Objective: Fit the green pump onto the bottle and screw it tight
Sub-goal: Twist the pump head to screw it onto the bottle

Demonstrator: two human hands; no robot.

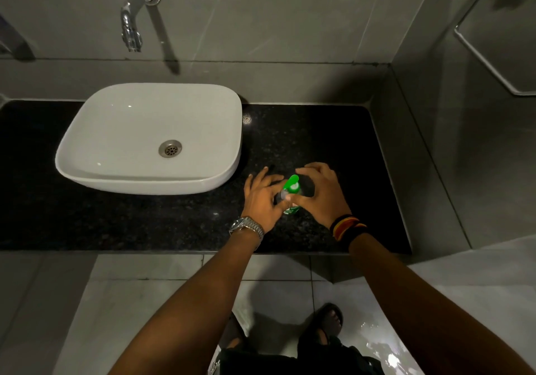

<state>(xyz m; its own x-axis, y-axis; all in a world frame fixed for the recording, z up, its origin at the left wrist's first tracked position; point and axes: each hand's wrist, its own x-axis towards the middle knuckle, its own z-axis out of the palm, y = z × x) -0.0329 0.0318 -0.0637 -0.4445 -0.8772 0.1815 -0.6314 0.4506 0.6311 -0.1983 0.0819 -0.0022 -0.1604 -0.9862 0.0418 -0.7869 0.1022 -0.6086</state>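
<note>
A small bottle with a green label stands on the black granite counter, right of the basin. The green pump sits on top of the bottle, its nozzle pointing away from me. My left hand grips the bottle's neck from the left, thumb and fingers around it. My right hand comes in from the right, thumb and forefinger pinched at the pump's collar, the other fingers spread above it. Both hands hide most of the bottle's body.
A white countertop basin with a metal drain stands at the left of the counter. A chrome tap juts from the tiled wall above it. A wall closes the counter's right end. Tiled floor and my feet show below.
</note>
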